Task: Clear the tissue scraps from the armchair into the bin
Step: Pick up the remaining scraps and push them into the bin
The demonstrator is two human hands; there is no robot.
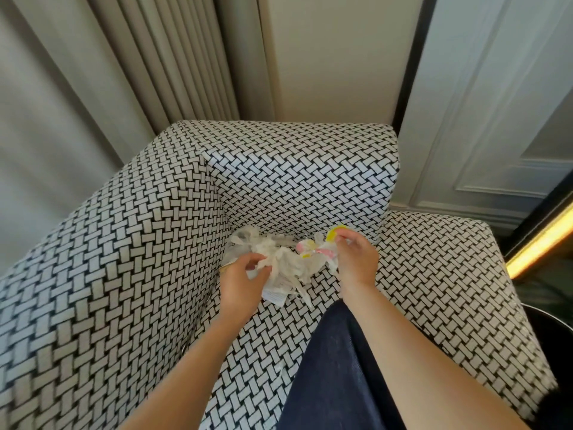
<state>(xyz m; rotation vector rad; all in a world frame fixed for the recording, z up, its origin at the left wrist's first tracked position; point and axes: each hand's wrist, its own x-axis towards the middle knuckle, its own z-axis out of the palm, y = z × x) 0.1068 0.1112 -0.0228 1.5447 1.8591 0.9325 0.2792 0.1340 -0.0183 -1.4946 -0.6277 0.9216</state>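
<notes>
From the head camera, the step in hand looks like the gathering: the tissue scraps (286, 262) lie in a loose white heap on the seat of the armchair (124, 274), pushed into the back corner where the seat meets the left armrest and the backrest, and none of them has reached a bin yet. The left hand (242, 282) comes in from the near side with its fingers curled into the edge of the heap; its grip is closed on a bunch of the white tissue. The right hand (356, 259) is at the far right end of the heap, thumb and fingertips pinched together on a yellow scrap (332, 234) that joins onto some pink and white bits below it. A dark cloth (335, 367), probably the person's clothing, covers the near part of the seat between the forearms. At the right edge, beside the chair, a dark round rim (539, 310) shows; it may be the bin, though too little of it is in view to be sure. The next move, by my judgement, calls for drawing both hands together so the loose strands are bunched into one wad, then lifting it clear without trailing pieces and carrying it right.
</notes>
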